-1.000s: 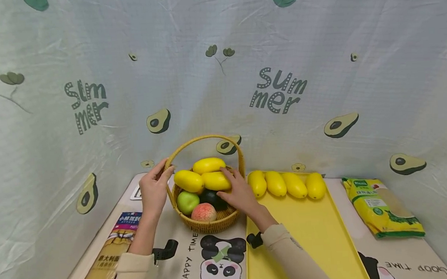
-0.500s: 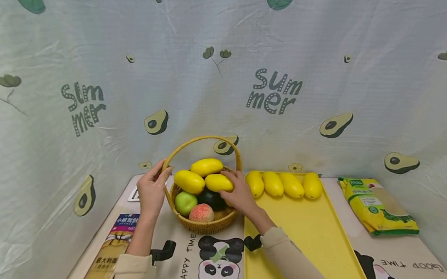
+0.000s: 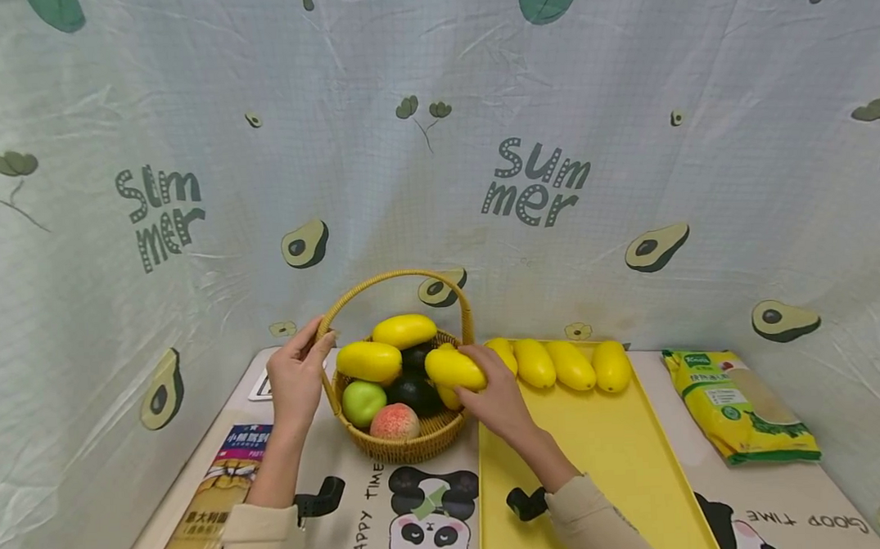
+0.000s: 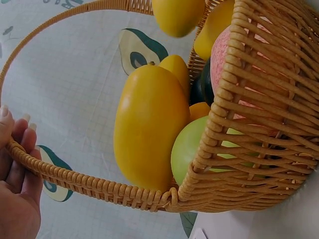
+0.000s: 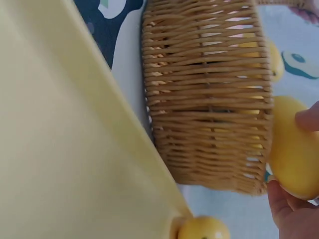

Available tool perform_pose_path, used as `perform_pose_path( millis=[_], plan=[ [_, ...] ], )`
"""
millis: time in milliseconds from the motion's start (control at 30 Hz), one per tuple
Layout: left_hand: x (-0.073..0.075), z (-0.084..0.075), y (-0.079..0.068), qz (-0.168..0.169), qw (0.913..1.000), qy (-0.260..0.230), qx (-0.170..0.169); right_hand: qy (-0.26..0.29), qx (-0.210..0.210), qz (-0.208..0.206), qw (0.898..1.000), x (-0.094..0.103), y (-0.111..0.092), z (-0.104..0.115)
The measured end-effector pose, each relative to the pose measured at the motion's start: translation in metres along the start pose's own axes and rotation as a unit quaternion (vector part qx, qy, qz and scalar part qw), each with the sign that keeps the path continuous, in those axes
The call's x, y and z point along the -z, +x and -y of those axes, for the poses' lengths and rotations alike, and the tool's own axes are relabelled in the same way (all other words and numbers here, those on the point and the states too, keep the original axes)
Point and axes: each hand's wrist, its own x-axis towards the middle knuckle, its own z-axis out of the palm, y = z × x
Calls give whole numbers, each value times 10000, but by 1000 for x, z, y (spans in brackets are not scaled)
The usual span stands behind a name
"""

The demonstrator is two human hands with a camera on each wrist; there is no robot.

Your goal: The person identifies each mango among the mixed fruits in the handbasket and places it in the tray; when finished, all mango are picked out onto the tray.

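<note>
**Your right hand holds a yellow mango at the basket's rim**

Your right hand (image 3: 498,395) grips a yellow mango (image 3: 455,369), fingers curled around it, just above the right edge of the wicker basket (image 3: 410,439). Your left hand (image 3: 295,379) steadies the basket, thumb and fingers pinching the base of its handle (image 3: 323,329) on the left side. Inside the basket lie two more yellow mangoes (image 3: 370,361), a green apple (image 3: 362,401), a peach (image 3: 394,421) and a dark avocado (image 3: 415,388). Just beside the basket, a yellow tray (image 3: 610,455) carries a row of mangoes (image 3: 571,364) along its far edge.
</note>
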Motion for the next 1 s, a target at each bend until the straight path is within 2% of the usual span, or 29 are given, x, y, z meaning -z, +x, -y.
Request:
perform_pose_path(
  millis=[167,500,600,733,833,1000],
  plan=[
    [1,0,-1,-35,10000,-9,-14,32,-32,-98,9999,18,-12,-3],
    [0,-2,1,-33,9998,175,-7,-347,-527,-600,9962,50,-42,-17],
    [3,-3,0,-64,9997,222,26,-551,-824,-476,9939,55,-49,-26],
    [3,-4,0,-112,9996,250,68,-1030,-1239,-24,9869,58,-61,-37],
    [2,-3,0,-123,9995,290,81,-1297,-1399,279,9812,60,-69,-39],
    [-2,-4,-1,-97,9995,281,58,-1303,-1628,604,9762,61,-73,-37]
  ],
)
